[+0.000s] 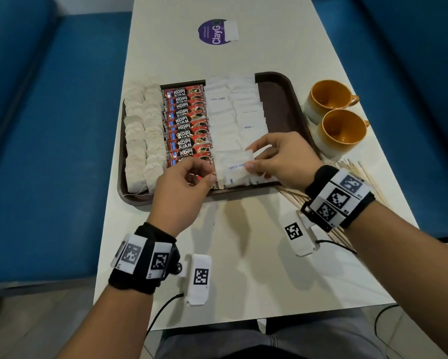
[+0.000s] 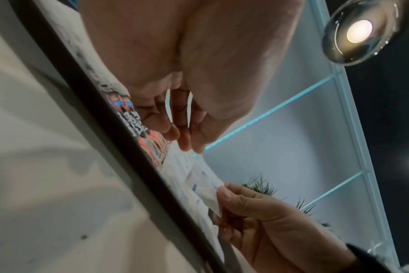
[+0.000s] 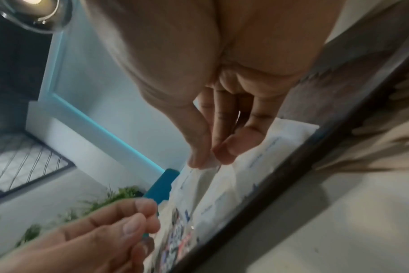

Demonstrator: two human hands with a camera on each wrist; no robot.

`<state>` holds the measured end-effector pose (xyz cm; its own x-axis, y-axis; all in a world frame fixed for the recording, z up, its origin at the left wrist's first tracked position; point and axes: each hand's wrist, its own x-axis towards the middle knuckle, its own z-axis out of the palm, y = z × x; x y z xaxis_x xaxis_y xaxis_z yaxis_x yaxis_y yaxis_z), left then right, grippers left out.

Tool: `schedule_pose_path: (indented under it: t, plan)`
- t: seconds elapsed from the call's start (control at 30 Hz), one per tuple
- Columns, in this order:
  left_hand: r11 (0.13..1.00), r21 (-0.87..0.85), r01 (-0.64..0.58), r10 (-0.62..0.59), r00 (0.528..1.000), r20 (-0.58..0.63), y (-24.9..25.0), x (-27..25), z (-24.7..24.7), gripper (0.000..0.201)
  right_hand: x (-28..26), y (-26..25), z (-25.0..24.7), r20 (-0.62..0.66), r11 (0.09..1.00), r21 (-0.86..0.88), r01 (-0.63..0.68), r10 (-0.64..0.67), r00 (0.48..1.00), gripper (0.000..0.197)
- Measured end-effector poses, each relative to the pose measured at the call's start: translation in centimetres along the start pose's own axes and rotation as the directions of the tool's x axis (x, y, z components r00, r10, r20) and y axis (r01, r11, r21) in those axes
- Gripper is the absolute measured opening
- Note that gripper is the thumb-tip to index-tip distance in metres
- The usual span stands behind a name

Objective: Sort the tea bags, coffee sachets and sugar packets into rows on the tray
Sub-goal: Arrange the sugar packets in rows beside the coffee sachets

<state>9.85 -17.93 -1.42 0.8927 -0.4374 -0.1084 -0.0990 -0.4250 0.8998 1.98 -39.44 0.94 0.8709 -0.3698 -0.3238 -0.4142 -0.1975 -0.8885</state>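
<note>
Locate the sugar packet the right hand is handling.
In the head view, the sugar packet lies at the tray's near edge, just right of the coffee sachet row, pinched by the right hand.

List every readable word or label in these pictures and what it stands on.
"KOPI JUAN": red coffee sachets on the tray.
"white sugar": sugar packets, including the one the right hand pinches.
"ClayG…", cut off: purple sticker on the table.
Sticker's small print: too small.
Wrist tags: patterns, no words.
</note>
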Motion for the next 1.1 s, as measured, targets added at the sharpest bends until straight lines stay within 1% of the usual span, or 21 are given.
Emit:
schedule_pose_path:
  t: [0.1, 0.23, 0.33, 0.43, 0.6, 0.67, 0.73, 0.8, 0.87, 0.9, 0.97, 1.03, 1.1]
  plan:
    - [0.992, 0.112, -0.052, 0.046, 0.997, 0.054, 0.0, -0.8, 0.1, 0.014, 0.3, 0.4, 1.0, -0.004, 0.993, -0.116, -0.022, 0.021, 1.0, 0.03]
    - [0.943, 0.26, -0.209, 0.177, 0.974, 0.142, -0.3, -1.1, 0.3, 0.02, 0.4, 0.3, 1.7, -0.028, 0.956, -0.295, 0.0, -0.008, 1.0, 0.034]
    - [0.902, 0.352, -0.25, 0.192, 0.963, 0.191, -0.5, -1.2, 0.9, 0.023, 0.5, 0.1, 1.8, -0.051, 0.94, -0.34, 0.014, -0.033, 0.998, 0.037]
    - [0.878, 0.395, -0.269, 0.202, 0.958, 0.203, -0.6, -1.2, 1.3, 0.023, 0.5, -0.1, 1.7, -0.064, 0.933, -0.36, 0.001, -0.026, 0.998, 0.039]
    - [0.875, 0.406, -0.263, 0.194, 0.96, 0.205, -0.8, -1.2, 1.5, 0.023, 0.0, -0.3, 1.6, -0.053, 0.936, -0.351, -0.003, -0.016, 0.998, 0.037]
    - [0.883, 0.373, -0.285, 0.232, 0.956, 0.182, -0.4, -1.3, 1.5, 0.021, -0.9, -0.8, 0.8, -0.087, 0.949, -0.314, 0.022, -0.051, 0.995, 0.03]
    - [0.915, 0.244, -0.321, 0.289, 0.944, 0.158, 0.2, -1.5, 1.3, 0.017, -2.5, -1.3, -0.9, -0.16, 0.963, -0.265, 0.038, -0.083, 0.984, 0.022]
    - [0.95, 0.083, -0.301, 0.283, 0.942, 0.18, 1.2, -2.0, 1.5, 0.015, -4.8, -1.1, -3.5, -0.269, 0.964, -0.263, 0.03, -0.103, 0.958, 0.017]
    - [0.961, 0.022, -0.275, 0.26, 0.931, 0.257, 2.4, -2.5, 2.1, 0.015, -7.2, -0.2, -6.2, -0.391, 0.957, -0.29, -0.025, -0.095, 0.915, 0.013]
    - [0.961, 0.03, -0.276, 0.254, 0.917, 0.309, 2.9, -2.7, 2.6, 0.014, -8.3, 0.6, -7.3, -0.444, 0.951, -0.301, -0.074, -0.071, 0.893, 0.014]
    - [0.953, 0.11, -0.284, 0.212, 0.879, 0.428, 3.8, -3.2, 4.1, 0.013, -9.9, 2.5, -9.0, -0.507, 0.918, -0.347, -0.193, -0.01, 0.862, 0.022]
    - [0.924, 0.229, -0.308, 0.147, 0.835, 0.53, 4.4, -3.7, 5.8, 0.023, -10.9, 4.6, -10.1, -0.518, 0.859, -0.41, -0.307, 0.058, 0.853, 0.04]
    - [0.885, 0.317, -0.341, 0.096, 0.801, 0.591, 4.6, -4.1, 7.5, 0.041, -11.4, 6.4, -10.6, -0.501, 0.78, -0.479, -0.404, 0.135, 0.855, 0.065]
